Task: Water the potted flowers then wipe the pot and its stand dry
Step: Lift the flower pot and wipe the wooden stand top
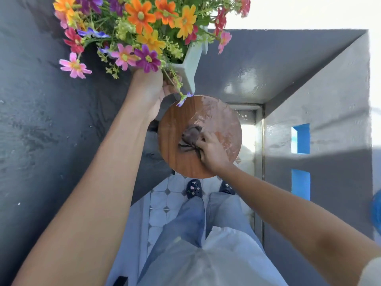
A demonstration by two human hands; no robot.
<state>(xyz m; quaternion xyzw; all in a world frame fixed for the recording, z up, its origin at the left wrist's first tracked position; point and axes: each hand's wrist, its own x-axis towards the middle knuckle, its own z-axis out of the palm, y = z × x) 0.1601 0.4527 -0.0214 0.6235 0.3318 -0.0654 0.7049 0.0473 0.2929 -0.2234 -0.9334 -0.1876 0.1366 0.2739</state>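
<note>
My left hand (150,91) holds the pale grey-green square pot (190,65) lifted up and off the stand, tilted toward the top of the view. Many orange, pink, purple and red flowers (142,27) fill the pot and hide most of its rim. Below it is the round brown wooden stand top (175,129), with wet, shiny patches on its far right part. My right hand (212,151) presses a crumpled dark brown cloth (189,139) onto the middle of the stand top.
Dark grey walls close in on the left (51,120) and right (319,120), with a glossy wet ledge (247,79) behind the stand. Blue openings (302,139) show in the right wall. My legs and dark shoes (193,188) stand on white tiles (162,201).
</note>
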